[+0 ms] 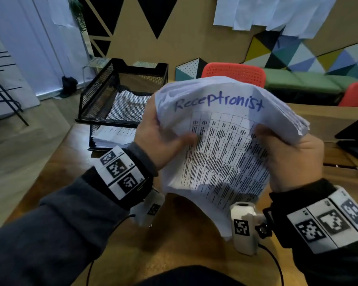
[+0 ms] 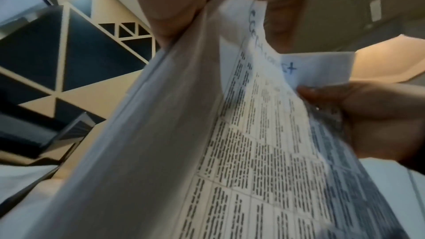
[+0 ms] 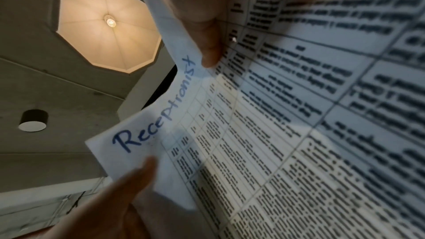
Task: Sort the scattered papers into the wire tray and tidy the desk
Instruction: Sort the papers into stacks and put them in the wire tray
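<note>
A thick stack of papers is held up over the desk, its top sheet a printed table with "Receptionist" handwritten in blue. My left hand grips its left edge, thumb on the front. My right hand grips the right edge, thumb over the print. The stack bows between them. In the left wrist view the papers fill the frame under my left hand's fingers. In the right wrist view the sheet is pinched by my right thumb. The black wire tray stands behind at the left, two tiers, papers in both.
The wooden desk runs under my hands. A dark laptop sits at the right edge. Red chairs and a green bench stand beyond the desk. A black metal chair frame is on the floor at the far left.
</note>
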